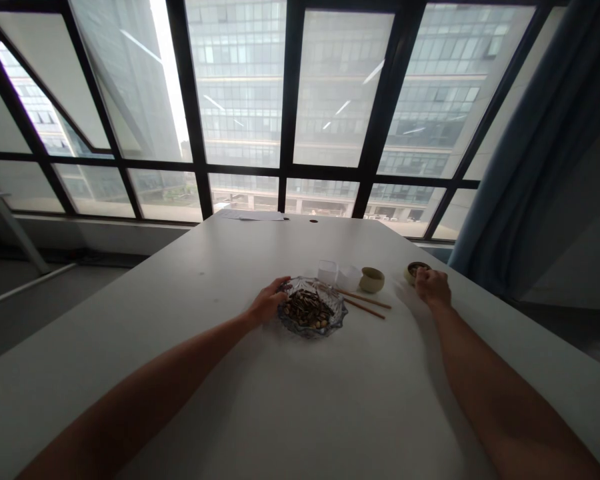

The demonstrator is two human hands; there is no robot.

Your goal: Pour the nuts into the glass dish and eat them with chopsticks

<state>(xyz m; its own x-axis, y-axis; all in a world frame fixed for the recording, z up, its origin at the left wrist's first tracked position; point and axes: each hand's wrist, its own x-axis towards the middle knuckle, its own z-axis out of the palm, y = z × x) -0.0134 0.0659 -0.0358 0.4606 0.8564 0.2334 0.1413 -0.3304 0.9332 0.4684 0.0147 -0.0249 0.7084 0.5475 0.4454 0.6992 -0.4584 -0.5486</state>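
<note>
Right grip [433,288]: fingers appear closed on the near right side of a small cup [409,277], which has contents too small to identify. Left grip [270,301]: grasping the left rim of a glass bowl [341,310], thumb and fingers at the edge.

Governing relation: the bowl lies to the left of the right grip, well apart from it and slightly nearer the person. Between the 2 lie 2 chopsticks [365,297], long axes running roughly left to right, right ends angled slightly toward the person. Their left ends are at the bowl's right rim; contact cannot be confirmed. The right grip is the nearer to their right ends.

Outward: the bowl holds dark seeds [307,308] with a few pale pieces. A 2nd cup, the round pot [371,280], stands just beyond the chopsticks. A clear box [329,272] stands behind the bowl. All are on a white bench [300,400].
</note>
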